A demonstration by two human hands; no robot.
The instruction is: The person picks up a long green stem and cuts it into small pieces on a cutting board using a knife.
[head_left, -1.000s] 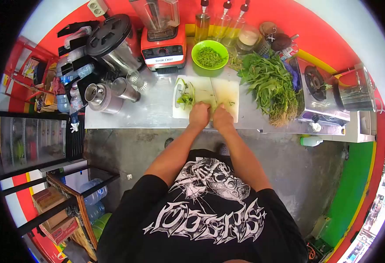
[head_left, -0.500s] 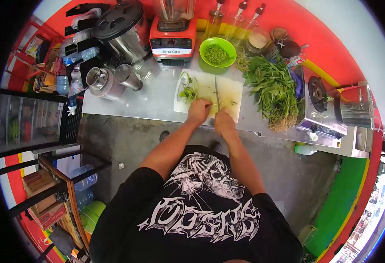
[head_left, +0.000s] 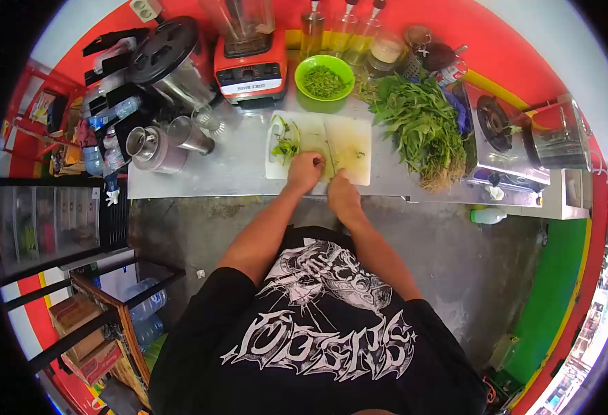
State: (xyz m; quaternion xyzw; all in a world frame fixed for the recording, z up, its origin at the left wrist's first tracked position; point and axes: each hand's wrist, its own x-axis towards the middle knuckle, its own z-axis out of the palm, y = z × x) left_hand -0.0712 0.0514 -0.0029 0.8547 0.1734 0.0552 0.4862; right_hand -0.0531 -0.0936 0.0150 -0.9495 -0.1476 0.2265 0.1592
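Observation:
My left hand [head_left: 306, 171] rests over the lower middle of a white cutting board [head_left: 363, 142], its fingers curled closed. Whatever they pinch is too small or hidden to make out. Just to the right, my right hand [head_left: 345, 191] is wrapped around the handle of a knife [head_left: 329, 142], whose blade points away from me across the board. Green stems with leaves [head_left: 286, 143] lie on the board's left side, beyond my left hand. Small bits of green are scattered right of the blade. Behind the board, a lime-green bowl [head_left: 347, 86] holds chopped greens [head_left: 324, 81].
A large bunch of leafy greens [head_left: 414, 117] with roots lies right of the board, beside a stove [head_left: 492, 142] with a metal pot [head_left: 558, 142]. A red blender [head_left: 250, 72], bottles [head_left: 343, 31], a metal cup [head_left: 192, 135] and a steel canister [head_left: 172, 69] line the counter [head_left: 231, 173].
The whole view has shifted and turned slightly. My left fingers, stretched nearer the blade before, are now curled further back from it. My right hand keeps hold of the knife.

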